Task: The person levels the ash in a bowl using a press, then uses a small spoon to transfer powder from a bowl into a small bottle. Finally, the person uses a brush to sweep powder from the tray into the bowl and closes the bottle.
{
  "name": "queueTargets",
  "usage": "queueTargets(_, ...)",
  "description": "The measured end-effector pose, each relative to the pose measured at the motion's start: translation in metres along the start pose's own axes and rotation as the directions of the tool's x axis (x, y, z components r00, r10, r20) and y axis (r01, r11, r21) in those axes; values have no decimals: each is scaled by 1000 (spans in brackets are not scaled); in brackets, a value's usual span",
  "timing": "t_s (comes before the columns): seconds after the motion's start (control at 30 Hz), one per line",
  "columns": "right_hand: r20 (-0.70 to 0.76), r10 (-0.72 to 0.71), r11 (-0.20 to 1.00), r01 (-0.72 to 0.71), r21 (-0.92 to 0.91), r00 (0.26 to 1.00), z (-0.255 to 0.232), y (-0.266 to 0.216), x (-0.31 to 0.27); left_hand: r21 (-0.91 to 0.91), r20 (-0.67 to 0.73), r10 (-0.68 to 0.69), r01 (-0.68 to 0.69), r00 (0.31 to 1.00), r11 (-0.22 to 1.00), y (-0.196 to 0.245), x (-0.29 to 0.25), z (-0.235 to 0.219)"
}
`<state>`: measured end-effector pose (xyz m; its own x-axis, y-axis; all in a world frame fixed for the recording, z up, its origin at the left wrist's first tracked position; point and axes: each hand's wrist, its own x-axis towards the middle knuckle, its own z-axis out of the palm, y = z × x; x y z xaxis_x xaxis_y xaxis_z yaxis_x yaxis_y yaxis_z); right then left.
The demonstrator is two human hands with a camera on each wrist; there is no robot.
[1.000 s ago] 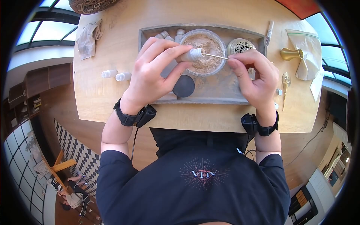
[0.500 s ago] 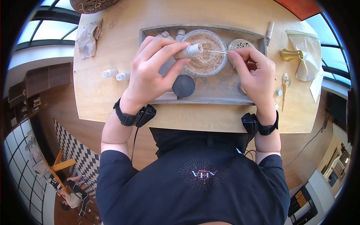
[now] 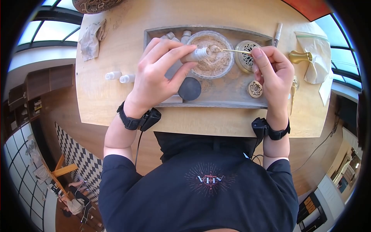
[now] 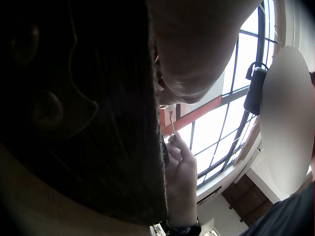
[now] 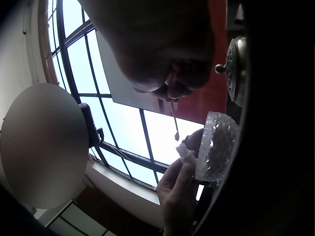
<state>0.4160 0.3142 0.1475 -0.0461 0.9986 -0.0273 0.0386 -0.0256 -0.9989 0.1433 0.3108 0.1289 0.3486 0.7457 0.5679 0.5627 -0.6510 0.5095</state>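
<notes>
On the left, we see the left hand [image 3: 154, 73] clamped by thumb and fingers around a small vial [image 3: 198, 54], tilted, its uncapped mouth facing right above the clear bowl [image 3: 216, 77]. Just beside that mouth, apart from it, sits the tip of a thin spoon [image 3: 235, 51]. Its long axis runs nearly sideways; the right hand [image 3: 275, 73] pinches the far end, while the tip lies nearer the vial. Any load we cannot make out.

Surface: pale wooden table [image 3: 185, 120], two white vials [image 3: 113, 75] left, grey tray [image 3: 220, 92] mid, brass cup [image 3: 298, 57] right.

Room: patterned rug [image 3: 79, 162] left, windows [image 3: 344, 56] right.
</notes>
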Motion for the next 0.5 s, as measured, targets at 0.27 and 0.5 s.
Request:
queueTargets(0.27, 133, -448, 832, 467, -301, 884, 8, 14, 1, -2, 19, 10, -10, 1000, 1000, 1, 0, 1)
queueTargets(0.5, 18, -524, 802, 500, -327, 852, 3, 16, -1, -2, -4, -3, 3, 1000, 1000, -1, 0, 2)
